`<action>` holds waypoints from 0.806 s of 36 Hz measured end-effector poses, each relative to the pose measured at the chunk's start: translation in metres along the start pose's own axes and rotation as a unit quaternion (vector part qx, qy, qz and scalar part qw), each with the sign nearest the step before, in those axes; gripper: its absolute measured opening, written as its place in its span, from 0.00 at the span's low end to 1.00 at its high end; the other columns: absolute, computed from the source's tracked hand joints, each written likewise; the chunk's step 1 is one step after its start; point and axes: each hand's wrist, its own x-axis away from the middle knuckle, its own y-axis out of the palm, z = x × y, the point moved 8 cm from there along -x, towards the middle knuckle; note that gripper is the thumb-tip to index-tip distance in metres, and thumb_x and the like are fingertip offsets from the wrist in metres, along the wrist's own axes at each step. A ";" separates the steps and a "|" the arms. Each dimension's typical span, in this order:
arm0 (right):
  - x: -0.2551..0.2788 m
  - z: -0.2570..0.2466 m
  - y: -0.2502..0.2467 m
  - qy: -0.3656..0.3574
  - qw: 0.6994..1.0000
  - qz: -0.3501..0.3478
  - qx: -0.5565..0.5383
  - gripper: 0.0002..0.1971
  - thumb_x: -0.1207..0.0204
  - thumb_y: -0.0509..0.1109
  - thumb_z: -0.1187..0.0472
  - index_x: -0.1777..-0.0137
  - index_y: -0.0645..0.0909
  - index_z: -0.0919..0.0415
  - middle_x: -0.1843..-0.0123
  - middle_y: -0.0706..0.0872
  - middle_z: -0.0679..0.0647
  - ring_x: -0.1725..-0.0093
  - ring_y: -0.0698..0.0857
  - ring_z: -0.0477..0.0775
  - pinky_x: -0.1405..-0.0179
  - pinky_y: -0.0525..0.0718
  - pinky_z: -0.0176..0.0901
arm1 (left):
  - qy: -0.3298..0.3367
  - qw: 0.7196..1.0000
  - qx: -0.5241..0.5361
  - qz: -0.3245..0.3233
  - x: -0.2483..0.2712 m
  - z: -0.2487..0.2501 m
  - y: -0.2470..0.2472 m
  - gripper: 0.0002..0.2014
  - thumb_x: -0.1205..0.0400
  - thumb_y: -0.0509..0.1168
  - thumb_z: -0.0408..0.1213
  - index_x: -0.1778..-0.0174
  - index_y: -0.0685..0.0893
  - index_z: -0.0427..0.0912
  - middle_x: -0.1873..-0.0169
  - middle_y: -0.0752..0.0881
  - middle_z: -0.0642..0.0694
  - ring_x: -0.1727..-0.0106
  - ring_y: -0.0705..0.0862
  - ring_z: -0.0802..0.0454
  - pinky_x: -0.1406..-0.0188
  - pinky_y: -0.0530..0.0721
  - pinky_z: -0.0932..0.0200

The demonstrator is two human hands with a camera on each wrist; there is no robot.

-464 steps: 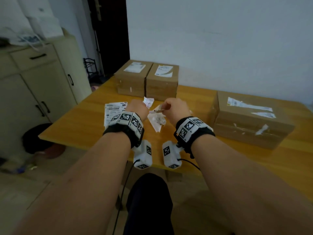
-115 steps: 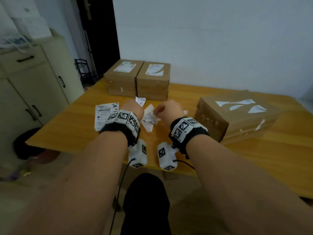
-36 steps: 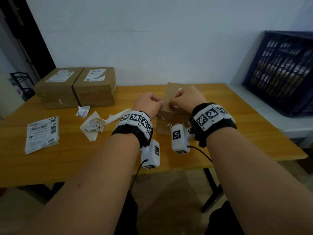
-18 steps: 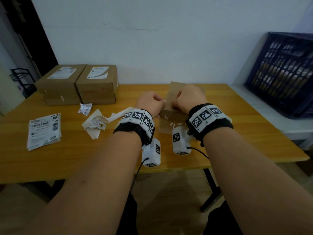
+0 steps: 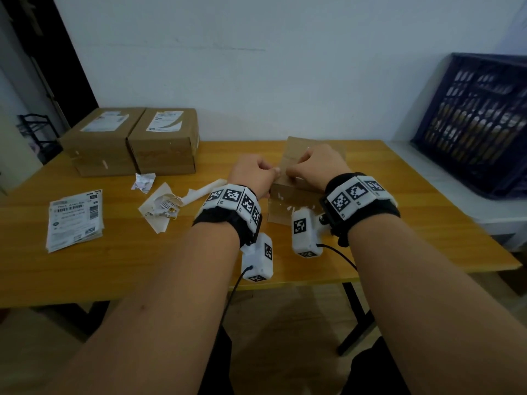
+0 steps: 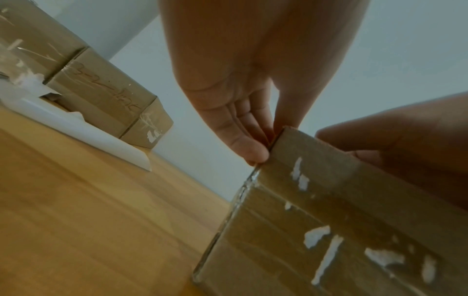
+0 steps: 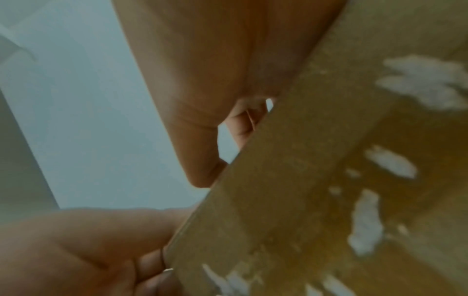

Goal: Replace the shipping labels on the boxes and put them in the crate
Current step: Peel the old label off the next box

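Note:
A small brown cardboard box (image 5: pixel 285 203) stands end-on at the table's middle, with white label scraps stuck on its near face (image 6: pixel 329 220). My left hand (image 5: pixel 269 172) grips its top left corner, thumb (image 6: pixel 253 152) on the side and curled fingers on top. My right hand (image 5: pixel 296 168) holds the top near edge beside it, thumb (image 7: pixel 202 174) against the box (image 7: pixel 303 180). Two more boxes (image 5: pixel 102 141) (image 5: pixel 168 138) with old labels stand at the back left. A dark blue crate (image 5: pixel 479 121) stands off the table's right end.
A stack of fresh printed labels (image 5: pixel 74 220) lies at the table's left. Torn label scraps and backing paper (image 5: pixel 162 209) lie between that stack and my left wrist. The wooden table (image 5: pixel 142 266) ends just before my forearms; a white wall runs behind it.
Seconds ago my hands held torn label paper; that paper now lies on the table. The third box has been turned end-on in front of me, and both hands hold its top edge.

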 end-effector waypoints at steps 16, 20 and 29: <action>-0.001 -0.003 0.003 0.007 0.999 0.028 0.017 0.06 0.34 0.75 0.52 0.62 0.84 0.53 0.62 0.87 0.50 0.54 0.86 0.54 0.38 0.82 0.56 | 0.014 1.000 -0.024 0.001 0.004 0.004 -0.001 0.12 0.19 0.69 0.41 0.69 0.81 0.50 0.67 0.88 0.50 0.68 0.90 0.46 0.56 0.89 0.51; -0.003 0.003 0.000 0.005 0.999 0.044 0.008 0.02 0.30 0.72 0.60 0.61 0.86 0.53 0.59 0.88 0.51 0.51 0.86 0.55 0.40 0.84 0.54 | 0.014 1.000 -0.028 -0.005 0.005 0.005 -0.001 0.11 0.19 0.68 0.42 0.68 0.81 0.50 0.65 0.89 0.48 0.68 0.90 0.46 0.54 0.89 0.50; -0.003 0.004 -0.008 -0.010 0.999 -0.004 -0.037 0.09 0.29 0.74 0.58 0.52 0.91 0.60 0.54 0.89 0.55 0.62 0.80 0.47 0.71 0.75 0.34 | 0.009 0.999 -0.032 -0.009 0.005 0.007 -0.002 0.12 0.20 0.69 0.42 0.70 0.81 0.49 0.65 0.90 0.44 0.68 0.90 0.45 0.54 0.89 0.49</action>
